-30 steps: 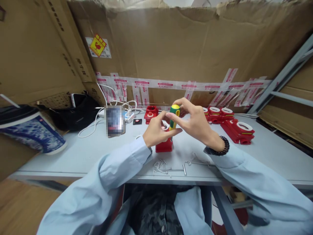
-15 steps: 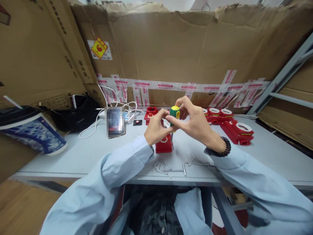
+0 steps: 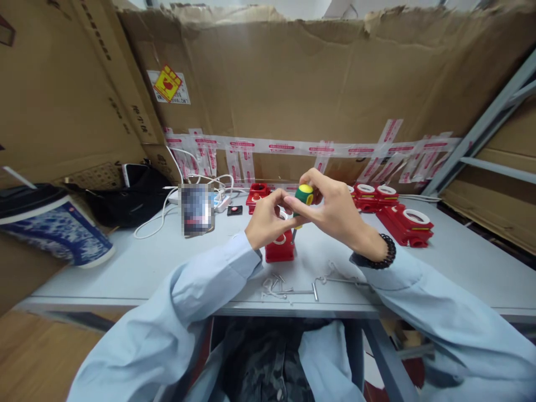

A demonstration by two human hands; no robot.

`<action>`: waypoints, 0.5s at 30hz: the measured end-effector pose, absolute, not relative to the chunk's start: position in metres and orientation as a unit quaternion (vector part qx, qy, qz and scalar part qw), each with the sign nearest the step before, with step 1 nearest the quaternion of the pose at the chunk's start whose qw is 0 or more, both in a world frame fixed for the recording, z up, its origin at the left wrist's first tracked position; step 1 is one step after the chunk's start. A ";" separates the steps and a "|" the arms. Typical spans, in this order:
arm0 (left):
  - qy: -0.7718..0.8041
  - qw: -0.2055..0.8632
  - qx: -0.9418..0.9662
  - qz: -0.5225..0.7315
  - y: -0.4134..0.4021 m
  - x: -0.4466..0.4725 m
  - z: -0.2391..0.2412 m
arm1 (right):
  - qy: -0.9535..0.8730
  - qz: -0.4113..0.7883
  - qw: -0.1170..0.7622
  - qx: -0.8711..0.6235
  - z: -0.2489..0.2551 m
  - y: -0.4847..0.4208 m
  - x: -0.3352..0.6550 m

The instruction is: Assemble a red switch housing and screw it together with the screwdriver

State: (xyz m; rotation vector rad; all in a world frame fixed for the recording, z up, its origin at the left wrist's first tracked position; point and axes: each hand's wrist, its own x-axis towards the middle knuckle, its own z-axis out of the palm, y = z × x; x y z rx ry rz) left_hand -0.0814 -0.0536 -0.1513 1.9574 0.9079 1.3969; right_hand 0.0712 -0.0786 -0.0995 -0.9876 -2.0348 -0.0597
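Observation:
A screwdriver [image 3: 304, 194] with a green and yellow handle is gripped between the thumb and fingers of my right hand [image 3: 335, 209]. Its handle leans to the right, and its shaft runs down along the right side of a red block [image 3: 280, 252]. The block stands on the table and has white rings, partly covered by my hands. My left hand [image 3: 268, 220] arches over the block's top with fingers curled. Its thumb reaches the lower end of the screwdriver handle; what its fingers close on is hidden.
Metal rods and small screws [image 3: 288, 287] lie near the front edge of the table [image 3: 167, 273]. More red blocks with white rings [image 3: 406, 223] stand at right, one [image 3: 257, 195] behind my left hand. Left are a blurred phone [image 3: 196, 209], white cables, a black bag [image 3: 121, 195] and a cup [image 3: 62, 229].
The screwdriver handle has tipped to the right and slightly down with my right-hand fingers. My left hand and the red block stay about where they were.

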 end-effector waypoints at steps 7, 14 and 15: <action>0.308 0.288 0.782 0.459 -0.058 -0.087 -0.145 | -0.872 0.082 0.364 -0.317 -0.090 -0.079 0.083; 0.339 0.273 0.736 0.518 -0.054 -0.084 -0.152 | -0.823 -0.053 0.377 -0.423 -0.092 -0.079 0.069; 0.335 0.277 0.738 0.516 -0.054 -0.085 -0.152 | -0.826 -0.049 0.375 -0.418 -0.092 -0.080 0.069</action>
